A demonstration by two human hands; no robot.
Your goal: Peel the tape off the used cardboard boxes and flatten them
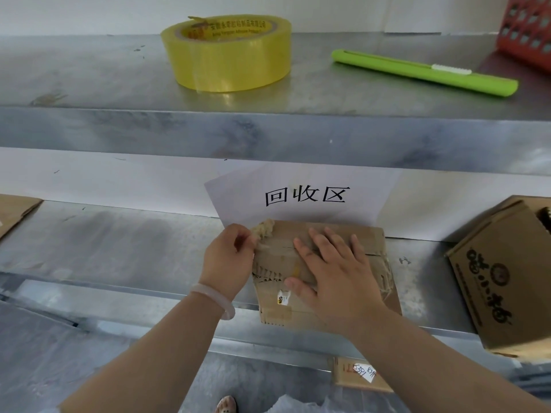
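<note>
A worn brown cardboard box [375, 248] lies flat on the lower metal shelf [119, 248], its front edge hanging over the shelf lip. My right hand [331, 272] presses flat on top of it, fingers spread. At the box's left edge my left hand [229, 257] pinches a strip of clear tape. A crumpled wad of peeled tape [265, 228] bunches just above those fingertips at the box's far left corner. Torn tape remains on the box's right side.
A printed box [501, 281] stands tilted at the right. Another box corner [15, 213] shows at the left, and one more box [360, 374] lies below. On the upper shelf are a yellow tape roll [226, 52], a green utility knife [423, 73] and a red basket [527, 31]. A paper sign [304, 195] leans behind.
</note>
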